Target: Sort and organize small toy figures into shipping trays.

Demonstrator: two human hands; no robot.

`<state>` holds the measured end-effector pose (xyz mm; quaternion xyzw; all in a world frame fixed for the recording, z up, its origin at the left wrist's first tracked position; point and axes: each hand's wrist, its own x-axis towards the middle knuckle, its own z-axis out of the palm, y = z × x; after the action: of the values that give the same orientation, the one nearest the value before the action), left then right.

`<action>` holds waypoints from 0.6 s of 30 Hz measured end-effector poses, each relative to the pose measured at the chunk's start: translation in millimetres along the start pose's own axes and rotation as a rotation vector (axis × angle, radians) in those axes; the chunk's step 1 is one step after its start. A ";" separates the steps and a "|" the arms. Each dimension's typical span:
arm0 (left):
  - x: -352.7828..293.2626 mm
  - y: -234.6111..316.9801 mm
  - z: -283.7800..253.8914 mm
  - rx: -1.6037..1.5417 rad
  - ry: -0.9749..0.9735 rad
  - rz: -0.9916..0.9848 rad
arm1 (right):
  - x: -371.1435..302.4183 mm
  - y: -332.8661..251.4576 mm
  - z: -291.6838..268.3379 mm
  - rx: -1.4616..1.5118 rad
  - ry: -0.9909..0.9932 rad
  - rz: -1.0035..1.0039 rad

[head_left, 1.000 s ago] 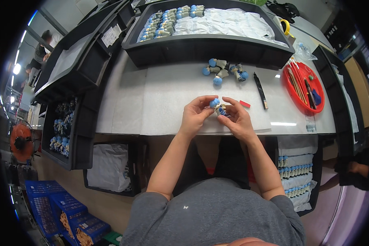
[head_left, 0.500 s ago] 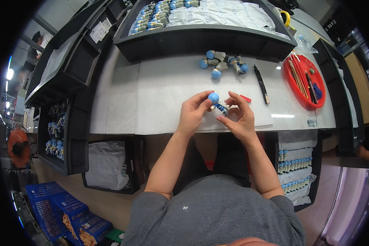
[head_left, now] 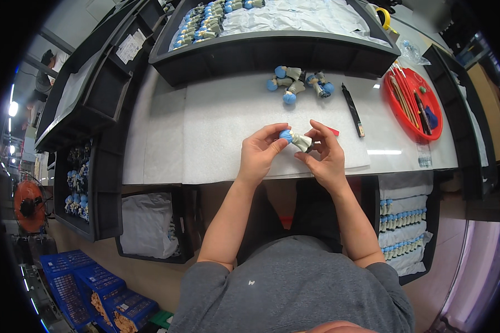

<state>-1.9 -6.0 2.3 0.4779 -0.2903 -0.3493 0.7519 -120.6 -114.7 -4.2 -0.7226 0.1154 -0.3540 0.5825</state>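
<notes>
Nearest, both hands meet over the front of the counter (head_left: 380,133), with a small figurine (head_left: 300,141) between them, apparently raised above the white sheet (head_left: 222,144). The left hand (head_left: 272,139) has its grip closed in a pinch, thumb and fingers on the figurine's blue head. From there the pale body lies to the right, its long axis running across between the hands and slanting toward the person at the dark foot end. The right hand (head_left: 311,143) is the nearer one to those feet; its grip is a loose C, thumb well apart from the forefinger, and whether a fingertip touches the feet I cannot tell. Just beyond the right fingers lies a red strip (head_left: 333,131), then a black pen (head_left: 353,111) pointing away. Farther off, loose figurines (head_left: 295,87) lie in a cluster, with a red tray (head_left: 436,130) of brushes (head_left: 404,102) to the right. Behind them stands a black crate (head_left: 272,57), figurines in rows at its left.
</notes>
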 end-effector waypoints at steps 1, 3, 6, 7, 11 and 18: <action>-0.3 0.3 -0.6 0.002 0.001 -0.001 | 0.1 -0.5 0.7 -0.018 -0.004 0.001; -1.1 0.6 -1.6 -0.020 0.005 0.015 | 0.3 -2.1 2.0 -0.032 -0.006 0.003; -0.4 0.5 0.4 -0.024 0.000 0.029 | -0.4 -4.0 0.9 -0.096 -0.002 -0.036; 0.7 -0.2 2.4 -0.027 -0.021 0.020 | -1.1 -4.0 -1.0 -0.101 0.002 -0.048; 2.7 -14.0 -1.0 0.006 -0.072 0.063 | -3.2 -3.3 -8.0 -0.216 0.052 -0.045; -0.5 -9.2 -7.0 0.072 0.022 0.049 | -21.3 -19.8 -49.4 0.081 0.253 -0.074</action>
<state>1.0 -4.8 -8.9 0.5009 -0.3063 -0.3148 0.7457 -172.7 -134.1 9.6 -0.6518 0.1469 -0.4681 0.5784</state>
